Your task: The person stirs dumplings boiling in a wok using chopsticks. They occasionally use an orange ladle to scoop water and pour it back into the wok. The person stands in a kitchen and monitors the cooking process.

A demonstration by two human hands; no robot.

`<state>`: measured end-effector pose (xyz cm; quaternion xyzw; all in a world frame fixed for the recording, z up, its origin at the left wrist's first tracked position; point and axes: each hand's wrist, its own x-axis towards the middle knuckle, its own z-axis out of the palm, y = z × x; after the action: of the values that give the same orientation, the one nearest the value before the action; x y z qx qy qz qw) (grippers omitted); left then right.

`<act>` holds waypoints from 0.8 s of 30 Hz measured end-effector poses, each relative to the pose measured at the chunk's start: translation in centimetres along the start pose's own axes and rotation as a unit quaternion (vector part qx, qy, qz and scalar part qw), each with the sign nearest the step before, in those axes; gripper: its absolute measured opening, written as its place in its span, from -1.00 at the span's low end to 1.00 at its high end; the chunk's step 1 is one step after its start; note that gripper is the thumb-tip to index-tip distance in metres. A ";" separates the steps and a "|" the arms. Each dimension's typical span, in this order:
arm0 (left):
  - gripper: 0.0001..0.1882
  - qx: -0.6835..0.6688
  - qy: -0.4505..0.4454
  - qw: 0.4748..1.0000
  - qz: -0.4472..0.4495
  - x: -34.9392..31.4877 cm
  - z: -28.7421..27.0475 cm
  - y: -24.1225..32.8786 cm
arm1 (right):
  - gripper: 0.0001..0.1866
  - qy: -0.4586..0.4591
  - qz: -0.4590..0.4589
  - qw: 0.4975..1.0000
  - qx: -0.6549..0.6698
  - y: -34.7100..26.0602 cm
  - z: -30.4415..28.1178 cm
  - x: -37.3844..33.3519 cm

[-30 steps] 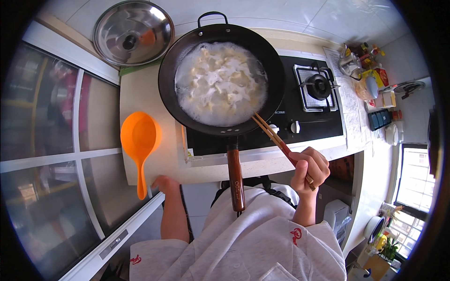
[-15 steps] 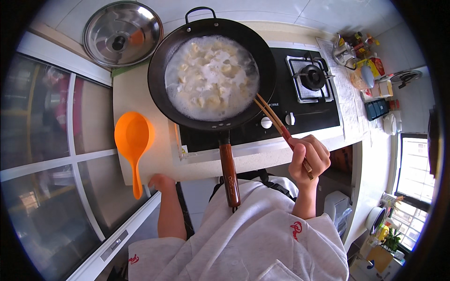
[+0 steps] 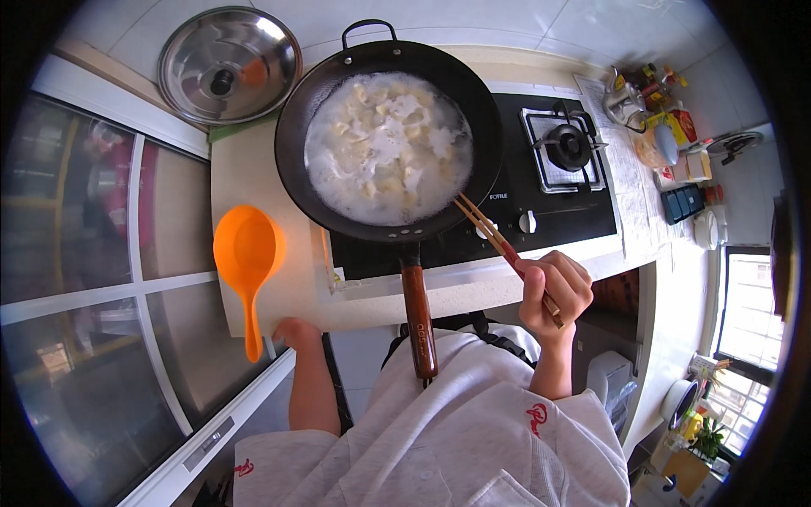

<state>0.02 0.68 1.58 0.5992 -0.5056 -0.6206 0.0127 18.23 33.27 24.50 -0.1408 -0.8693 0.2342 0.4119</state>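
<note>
Head view. Wok [image 3: 487, 139] sits at upper centre of frame, on the left part of the black hob [image 3: 568, 211]. Contents: cloudy liquid [image 3: 407, 152] with white foam, pale dumpling-like pieces [image 3: 387, 187] spread through it; a ring of dark inner wall shows above the liquid line.

Right hand [image 3: 557, 291], right of centre: fingers closed around wooden chopsticks [image 3: 500, 243], which slant up-left. Tips reach the wok's lower right side, close to the liquid's edge; cannot tell whether they are immersed. Left hand [image 3: 297, 331], lower left of centre, is at the front edge of the worktop [image 3: 297, 283]; finger posture cannot be told.

Orange ladle [image 3: 249, 243], left of centre: round bowl turned open side up, handle pointing down the frame and projecting past the worktop edge. Metal lid [image 3: 241, 52], upper left, knob facing the camera, just beside the wok. Jars and packages [image 3: 667, 160] at upper right; contents too small to read.

Edges and room: wok handle [image 3: 417, 325] runs down the frame, out over the front edge, in front of the shirt [image 3: 448, 422]. Pale worktop strip lies between ladle and hob; black glass separates wok from right burner [image 3: 568, 148].
</note>
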 end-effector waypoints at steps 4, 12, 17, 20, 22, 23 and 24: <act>-0.17 -0.013 0.002 1.000 0.000 0.2 0.1 -0.1 | -0.83 0.004 -0.006 1.000 0.002 0.0 0.1 0.1; -0.19 0.034 0.012 0.999 0.004 -1.0 0.1 0.3 | -0.82 0.008 -0.008 1.000 0.005 0.2 0.0 0.1; -0.22 0.029 0.007 1.000 0.008 -0.4 0.1 0.0 | -0.82 0.007 -0.006 1.000 0.005 0.2 0.0 0.1; -0.22 0.017 0.007 1.000 0.007 0.3 0.1 -0.2 | -0.82 0.006 -0.005 1.000 0.004 0.2 0.0 0.0; -0.21 0.001 0.012 1.000 0.000 -0.3 0.3 0.0 | -0.82 0.005 -0.002 1.000 0.005 0.2 0.0 -0.1; -0.21 -0.009 0.016 1.000 -0.004 -0.5 0.3 0.0 | -0.82 0.004 -0.001 1.000 0.006 0.2 0.0 -0.1; -0.20 -0.007 0.009 1.000 -0.001 -0.3 0.2 0.0 | -0.82 0.003 0.000 1.000 0.006 0.1 0.0 0.0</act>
<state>-0.05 1.04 1.72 0.6054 -0.5005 -0.6186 0.0202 18.22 33.33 24.44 -0.1389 -0.8665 0.2395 0.4153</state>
